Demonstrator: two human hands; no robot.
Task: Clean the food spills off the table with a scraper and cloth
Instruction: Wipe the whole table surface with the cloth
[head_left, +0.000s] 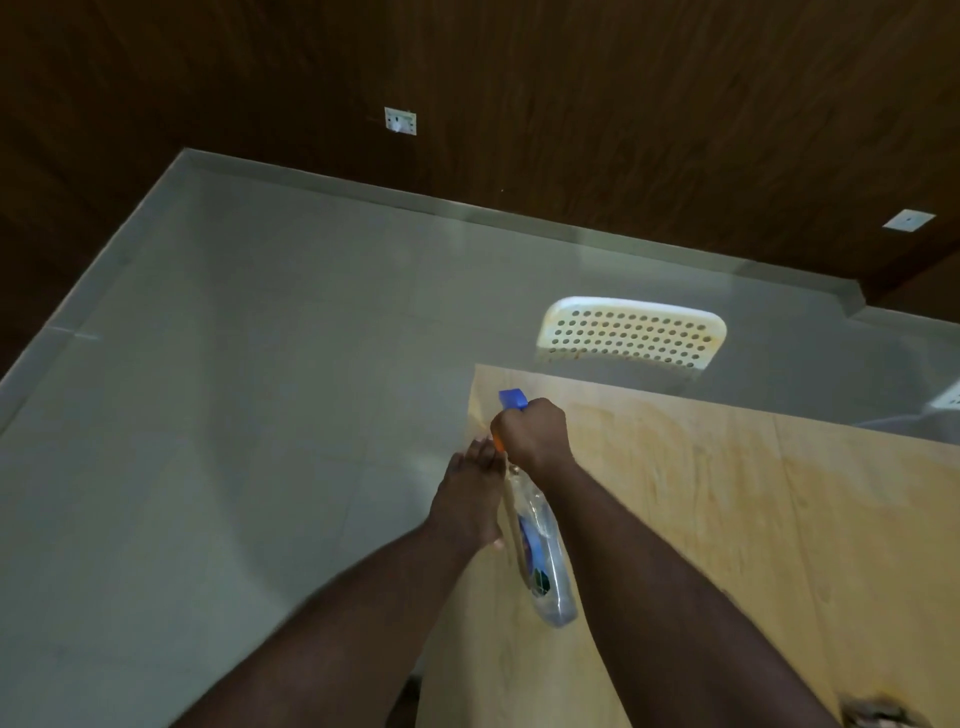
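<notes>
Looking down over the near left corner of the wooden table (727, 519), I see both arms reaching forward. Right hand (532, 434) curled tight round the head of a spray bottle (545, 561); blue nozzle (513, 399) pokes out past the knuckles, an orange bit shows just below the fingers. Clear bottle body hangs down and back from that grip, tilted toward me, blue label visible, above the table edge. Left hand (470, 499) just beside the bottle's neck, fingers straight and together, fingertips close to the right hand; contact with the bottle I cannot tell. Something brownish at the bottom right edge, too blurred to name. White perforated chair (631, 332) stands beyond the table's far edge on grey floor (234, 389).
</notes>
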